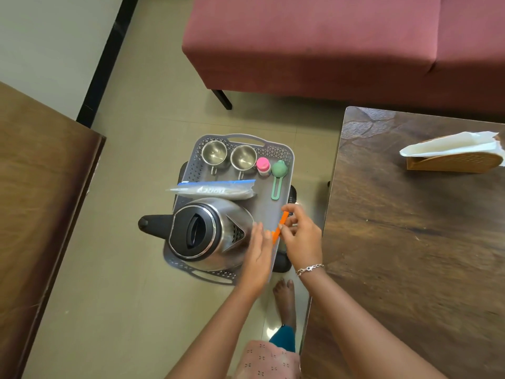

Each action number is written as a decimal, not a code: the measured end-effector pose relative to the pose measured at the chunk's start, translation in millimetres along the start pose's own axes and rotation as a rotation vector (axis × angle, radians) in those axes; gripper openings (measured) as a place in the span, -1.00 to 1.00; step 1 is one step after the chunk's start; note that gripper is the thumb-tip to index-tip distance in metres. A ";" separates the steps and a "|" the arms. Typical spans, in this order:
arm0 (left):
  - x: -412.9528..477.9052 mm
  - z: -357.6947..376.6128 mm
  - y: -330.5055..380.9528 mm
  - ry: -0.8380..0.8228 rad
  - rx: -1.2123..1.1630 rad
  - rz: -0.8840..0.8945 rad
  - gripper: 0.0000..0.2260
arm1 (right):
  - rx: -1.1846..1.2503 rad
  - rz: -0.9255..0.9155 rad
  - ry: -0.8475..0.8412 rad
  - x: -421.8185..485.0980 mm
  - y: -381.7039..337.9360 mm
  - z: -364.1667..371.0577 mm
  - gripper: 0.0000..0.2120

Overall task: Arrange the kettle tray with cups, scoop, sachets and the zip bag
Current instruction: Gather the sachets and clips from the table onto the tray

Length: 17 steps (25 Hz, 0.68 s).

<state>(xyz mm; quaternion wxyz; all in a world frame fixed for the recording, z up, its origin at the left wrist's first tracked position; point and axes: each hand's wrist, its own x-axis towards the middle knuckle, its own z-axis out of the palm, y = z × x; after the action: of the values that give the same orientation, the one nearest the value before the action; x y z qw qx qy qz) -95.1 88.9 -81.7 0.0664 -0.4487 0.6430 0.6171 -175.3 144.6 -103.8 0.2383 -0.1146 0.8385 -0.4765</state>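
Step in hand: by judgement, laying down the sachets (281,225), the last item not yet on the tray.
Right hand (300,236): fingers and thumb pinching the orange sachets, held slanted above the tray's near right edge.
Left hand (258,250): fingers straight and relaxed, gripping nothing, just beside the lower end of the sachets; contact impossible to tell.
Tray (266,209): grey, perforated rim, resting on a dark base (281,262) above the floor.
Already placed: two steel cups (215,153) side by side along the far rim, green scoop (278,176) at far right, zip bag (213,190) lying across the middle, kettle (207,231) filling the near left.
Next move: probably lowering the sachets flat onto the bare strip between kettle spout and right rim, then letting go.
In the way: kettle body close on the left, scoop handle just beyond; narrow room, some risk of the sachets sliding over the edge.
Also on tray: small pink-capped bottle (263,166) between cups and scoop.
Around: wooden table (410,242) on the right with a napkin holder (453,157), red sofa (328,45) beyond, bare foot (285,299) below.
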 end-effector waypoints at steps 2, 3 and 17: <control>-14.0 -1.0 -23.1 -0.003 0.074 -0.058 -0.54 | -0.062 -0.025 -0.078 5.3 1.0 9.3 -0.80; -18.8 -1.6 -33.2 0.006 0.122 -0.072 -0.55 | -0.119 -0.050 -0.123 8.0 1.7 12.8 -0.83; 2.9 -9.2 -70.3 0.039 0.417 -0.149 -0.57 | -0.718 0.112 -0.536 38.5 -0.6 61.8 -0.74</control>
<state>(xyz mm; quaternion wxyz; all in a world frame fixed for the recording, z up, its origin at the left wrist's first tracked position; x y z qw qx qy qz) -46.2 91.2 -133.0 0.1904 -0.4835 0.7229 0.4554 -176.9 82.1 -141.2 0.4177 -0.2639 0.8642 -0.0950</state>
